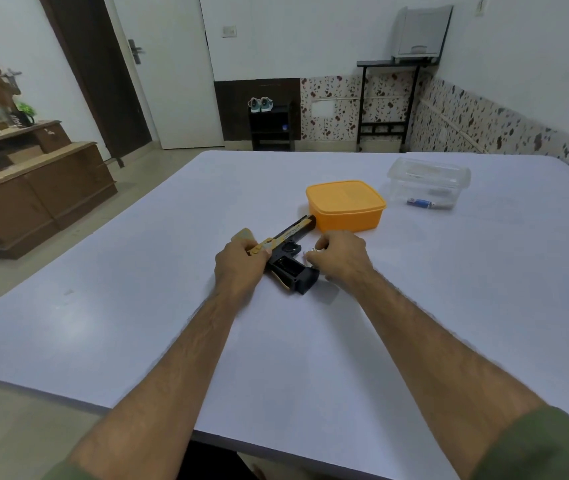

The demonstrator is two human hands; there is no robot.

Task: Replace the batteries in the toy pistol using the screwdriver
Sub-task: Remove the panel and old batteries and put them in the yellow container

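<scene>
The pistol [290, 252] lay flat on the table [137, 306], just beside the orange box [345, 206]. The left hand [240, 266] gripped its rear end. The right hand [340, 258] pinched something small and whitish, too blurred to identify.

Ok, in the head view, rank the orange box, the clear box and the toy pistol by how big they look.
1. Toy pistol, though the hands hide part of it.
2. Orange box and clear box look about alike. The clear one sits farther back, so I won't rank those two.
</scene>
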